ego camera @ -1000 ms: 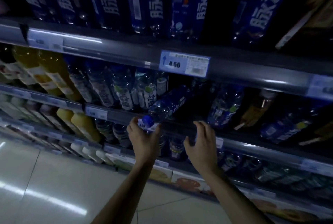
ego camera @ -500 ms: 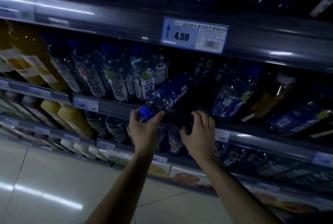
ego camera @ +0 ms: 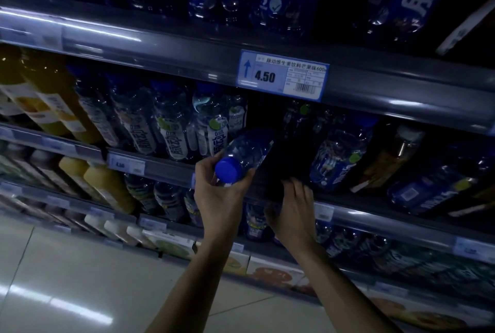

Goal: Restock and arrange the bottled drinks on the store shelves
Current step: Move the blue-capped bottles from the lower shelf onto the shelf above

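Feeding bottle base-first into dark gap on mid shelf, cap toward aisle. Left hand wrapped round its neck for steering. Right hand w/ fingers spread on shelf lip, prob bracing, holding nothing.

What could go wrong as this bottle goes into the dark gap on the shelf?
The left hand grips the blue-capped bottle only near its cap, so it might slip. Going in tilted, it may knock the white-labelled bottle beside the gap. The right hand rests on the shelf edge, where fingers could be pinched.
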The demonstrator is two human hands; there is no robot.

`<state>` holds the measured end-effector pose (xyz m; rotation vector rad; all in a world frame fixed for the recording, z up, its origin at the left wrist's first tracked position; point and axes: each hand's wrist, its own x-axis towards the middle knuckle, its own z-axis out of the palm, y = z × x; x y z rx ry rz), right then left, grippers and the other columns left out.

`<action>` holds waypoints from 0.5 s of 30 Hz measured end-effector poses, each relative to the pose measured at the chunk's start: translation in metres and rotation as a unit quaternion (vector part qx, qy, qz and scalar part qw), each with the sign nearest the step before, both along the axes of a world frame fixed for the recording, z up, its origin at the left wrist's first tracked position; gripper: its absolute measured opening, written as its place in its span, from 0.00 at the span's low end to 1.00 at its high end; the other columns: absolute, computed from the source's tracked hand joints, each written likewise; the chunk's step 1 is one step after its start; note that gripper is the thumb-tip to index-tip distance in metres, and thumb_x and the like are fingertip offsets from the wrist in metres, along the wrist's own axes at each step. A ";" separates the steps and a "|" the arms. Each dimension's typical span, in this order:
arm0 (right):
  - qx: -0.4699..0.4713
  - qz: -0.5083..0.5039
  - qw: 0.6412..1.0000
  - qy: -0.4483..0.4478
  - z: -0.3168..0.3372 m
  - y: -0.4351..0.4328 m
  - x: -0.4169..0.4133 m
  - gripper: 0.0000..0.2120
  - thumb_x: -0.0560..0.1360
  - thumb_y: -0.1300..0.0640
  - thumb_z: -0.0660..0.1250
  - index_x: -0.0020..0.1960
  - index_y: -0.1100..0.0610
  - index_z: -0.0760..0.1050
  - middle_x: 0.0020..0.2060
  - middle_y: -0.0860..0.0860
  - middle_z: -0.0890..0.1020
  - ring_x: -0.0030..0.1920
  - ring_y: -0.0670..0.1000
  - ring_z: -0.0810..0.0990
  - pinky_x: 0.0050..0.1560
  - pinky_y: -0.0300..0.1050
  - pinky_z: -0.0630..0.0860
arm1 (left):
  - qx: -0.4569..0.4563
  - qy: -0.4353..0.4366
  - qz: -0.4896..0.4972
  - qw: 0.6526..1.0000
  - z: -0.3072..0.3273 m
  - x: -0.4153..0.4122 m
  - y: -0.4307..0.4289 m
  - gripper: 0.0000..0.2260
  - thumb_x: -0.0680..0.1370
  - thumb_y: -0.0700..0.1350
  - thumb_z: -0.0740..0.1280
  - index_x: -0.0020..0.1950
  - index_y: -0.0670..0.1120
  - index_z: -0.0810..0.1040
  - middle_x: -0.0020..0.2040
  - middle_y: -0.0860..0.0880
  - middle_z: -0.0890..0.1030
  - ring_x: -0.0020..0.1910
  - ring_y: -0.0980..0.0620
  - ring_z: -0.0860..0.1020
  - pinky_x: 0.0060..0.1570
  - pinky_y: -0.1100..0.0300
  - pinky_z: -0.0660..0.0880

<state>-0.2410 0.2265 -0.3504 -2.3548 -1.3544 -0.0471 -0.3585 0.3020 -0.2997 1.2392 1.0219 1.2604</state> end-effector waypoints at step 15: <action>0.027 0.004 0.998 0.048 -0.003 -0.003 0.003 0.27 0.67 0.55 0.70 0.65 0.63 0.71 0.54 0.59 0.77 0.55 0.60 0.72 0.56 0.54 0.72 | 0.083 -0.047 -0.001 0.995 0.036 0.033 0.006 0.21 0.69 0.47 0.77 0.59 0.54 0.74 0.54 0.58 0.80 0.56 0.59 0.78 0.54 0.68 0.72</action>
